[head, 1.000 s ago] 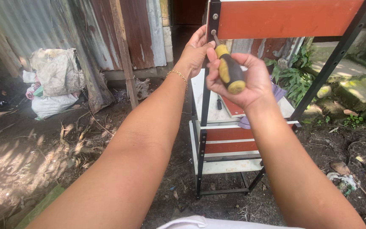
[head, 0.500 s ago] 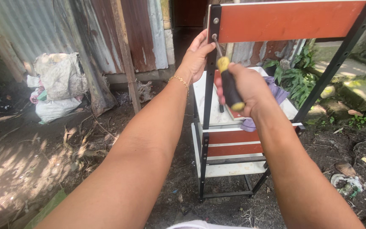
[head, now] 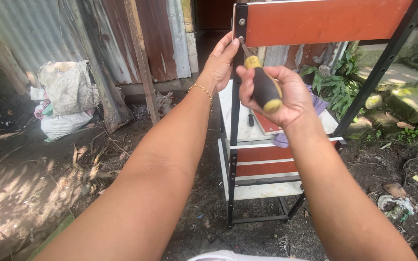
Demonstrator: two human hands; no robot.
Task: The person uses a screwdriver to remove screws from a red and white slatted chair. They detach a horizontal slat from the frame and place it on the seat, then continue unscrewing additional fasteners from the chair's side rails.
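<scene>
Right hand [head: 280, 92] wrapped tight on screwdriver [head: 262, 87], shaft slanting up-left to screw [head: 240, 39] top middle. Left hand [head: 220, 60] fingers together against black post [head: 235, 116].

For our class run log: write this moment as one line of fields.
left hand: steadies black frame post | right hand: grips screwdriver, tip at upper screw | red panel: on frame

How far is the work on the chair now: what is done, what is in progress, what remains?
Done: the upper screw sits in the black frame beside the red backrest panel. In progress: the right hand holds a screwdriver with its tip at the lower screw hole, and the left hand steadies the frame. Remaining: the panel's far end is out of view, so I cannot tell.
</scene>
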